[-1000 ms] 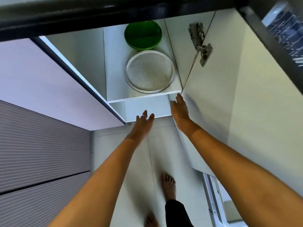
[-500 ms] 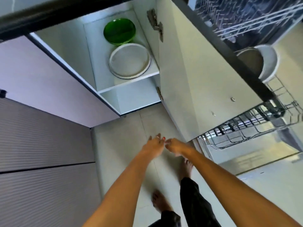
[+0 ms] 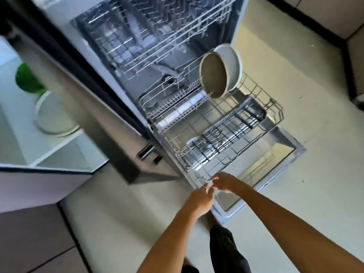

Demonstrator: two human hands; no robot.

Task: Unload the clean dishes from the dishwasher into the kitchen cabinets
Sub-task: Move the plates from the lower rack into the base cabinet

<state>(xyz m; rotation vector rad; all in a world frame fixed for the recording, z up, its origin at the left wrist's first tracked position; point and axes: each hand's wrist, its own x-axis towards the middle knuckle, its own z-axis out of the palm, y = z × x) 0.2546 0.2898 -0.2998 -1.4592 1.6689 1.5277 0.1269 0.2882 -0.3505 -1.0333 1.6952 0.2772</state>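
Two pale round dishes (image 3: 220, 72) stand on edge, leaning together, at the far end of the pulled-out rack (image 3: 216, 131). Left hand (image 3: 200, 200) and right hand (image 3: 223, 183) meet at the near rim, loosely curled; what they hold I cannot tell.

Motion blur, cut-off edges and hidden parts around the open dishwasher

The green plate (image 3: 27, 80) and pale round plate (image 3: 54, 117) on the white cabinet shelf (image 3: 57, 148) are smeared by blur, the green one half hidden behind the grey cabinet door (image 3: 110, 134); the upper wire rack's (image 3: 137, 36) contents are unreadable; both forearms leave the bottom edge.
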